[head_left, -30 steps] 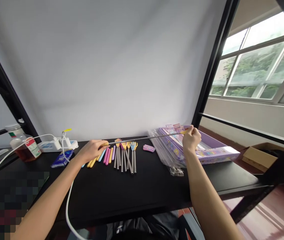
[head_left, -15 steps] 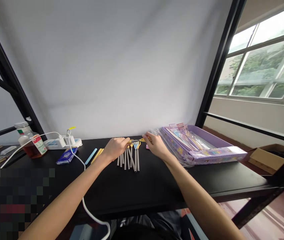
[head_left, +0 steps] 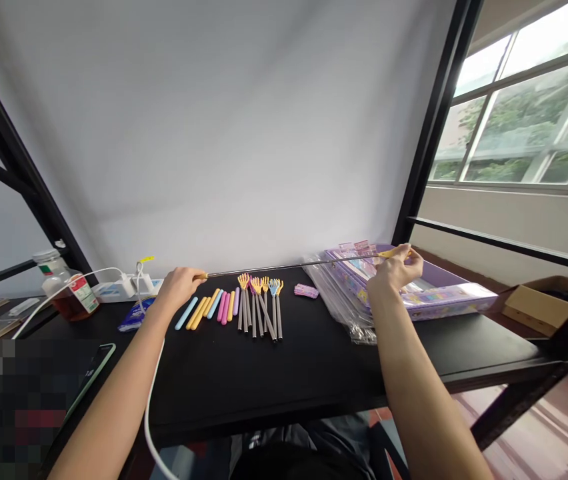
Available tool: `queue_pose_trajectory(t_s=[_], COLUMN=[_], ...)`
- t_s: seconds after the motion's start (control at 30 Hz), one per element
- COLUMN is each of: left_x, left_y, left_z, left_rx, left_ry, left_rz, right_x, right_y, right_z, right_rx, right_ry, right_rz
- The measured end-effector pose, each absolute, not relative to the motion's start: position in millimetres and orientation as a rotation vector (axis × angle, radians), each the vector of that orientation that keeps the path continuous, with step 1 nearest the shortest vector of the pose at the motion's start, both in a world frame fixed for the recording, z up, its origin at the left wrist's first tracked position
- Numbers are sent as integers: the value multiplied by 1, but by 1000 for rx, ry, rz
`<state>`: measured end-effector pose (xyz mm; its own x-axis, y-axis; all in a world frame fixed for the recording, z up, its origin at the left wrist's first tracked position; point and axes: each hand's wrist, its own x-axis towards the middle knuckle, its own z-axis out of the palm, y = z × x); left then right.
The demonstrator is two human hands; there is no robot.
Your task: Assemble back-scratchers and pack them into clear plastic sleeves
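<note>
A telescopic back scratcher (head_left: 284, 267) is stretched out long and thin between my hands, above the back of the table. My left hand (head_left: 181, 287) is closed on its yellow handle end. My right hand (head_left: 397, 267) pinches the yellow claw end, over the purple box. Below the rod lie several metal back scratcher rods (head_left: 261, 317) with pink, yellow and blue claw heads. Beside them on the left, several loose handles (head_left: 211, 308) in blue, yellow, pink and purple form a row.
The purple box (head_left: 444, 305) holds packaged back scratchers, with clear plastic bags (head_left: 337, 307) beside it. A small pink packet (head_left: 306, 291) lies nearby. Leftward are a bottle (head_left: 71, 293), a power strip (head_left: 109, 291), a blue packet (head_left: 131, 320), a white cable (head_left: 148, 413) and a phone (head_left: 91, 373).
My hands have moved far apart, left hand leftward, right hand rightward and up. The back scratcher between them has gone from short to fully drawn out. More of the handle row shows.
</note>
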<state>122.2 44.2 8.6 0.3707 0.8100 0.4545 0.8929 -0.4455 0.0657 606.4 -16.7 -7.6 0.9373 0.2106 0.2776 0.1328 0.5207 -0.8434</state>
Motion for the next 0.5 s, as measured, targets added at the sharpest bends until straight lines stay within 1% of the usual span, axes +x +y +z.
queue_pose_trajectory(t_s=[0.07, 0.13, 0.3, 0.4, 0.5], left_x=[123, 123, 106, 101, 115], left_y=[48, 51, 51, 46, 38], left_z=[9, 9, 7, 4, 5], left_rx=[-2390, -2367, -2379, -2510, -2623], left_ry=[-1525, -1533, -1569, -1442, -1297], left_rz=[-651, -667, -732, -802, -853], right_x=[620, 629, 637, 631, 616], right_y=[-16, -15, -15, -17, -17], right_z=[-10, -13, -18, -17, -16], right_rx=[-1029, -1032, -1044, -1042, -1057], right_ry=[-153, -52, -116, -154, -222], right_rz=[-18, -38, -46, -69, -63])
